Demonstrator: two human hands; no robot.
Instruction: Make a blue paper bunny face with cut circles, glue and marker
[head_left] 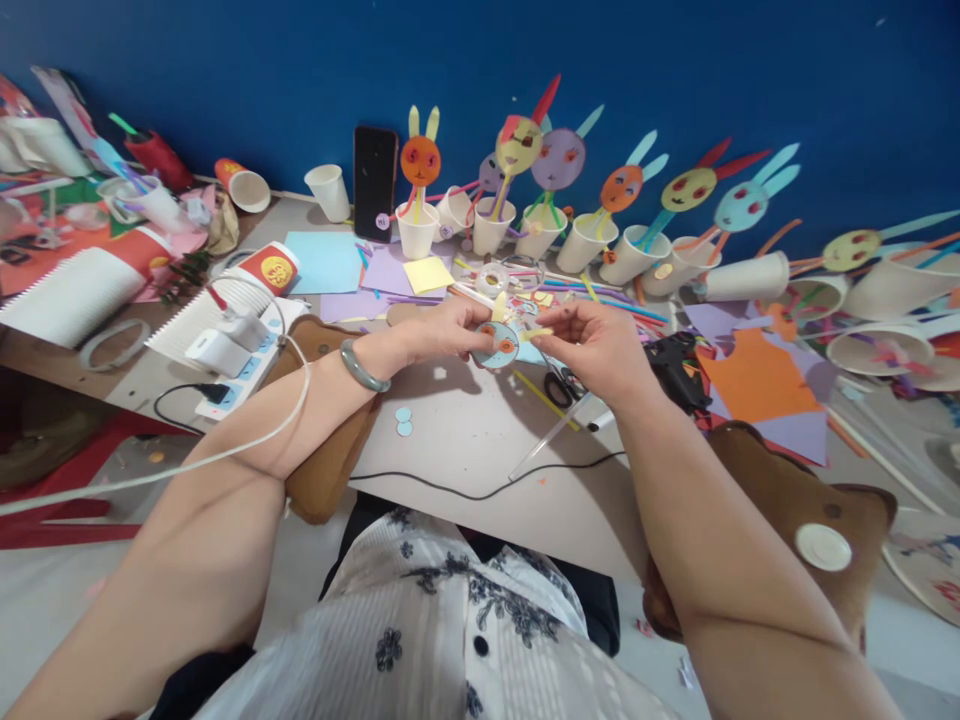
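Left of the black phone (375, 185), which was taken as landmark, a white power strip (244, 372) with chargers plugged in lay on the table. A light-blue sheet (322, 262) lay just beside the phone's left edge. Nearer the wearer than the phone, two small blue discs (404, 421) lay together on the tabletop.

Right of the phone and nearer the wearer, the left hand (450, 330) held the blue face disc (495, 346) at its left edge, thumb and fingers pinched. The disc was tilted above the table; a yellow ear-shaped piece (499, 305) stood at its top (whether joined or merely held, could not tell).

Handling, judged by eye: thin paper or card, very light, flexible, easily creased; not slippery in a dry pinch. Best hold: the rim, lightly, clear of the orange eye (508, 346).

Farther right of the phone, the right hand (592, 345) had thumb and index closed on a small yellow slip (538, 333), close beside the disc. Black-handled scissors (557, 390) lay below that hand. A row of white cups (587, 243) bearing rabbit heads ran rightward from the phone; farthest right noted, an orange sheet (765, 372).
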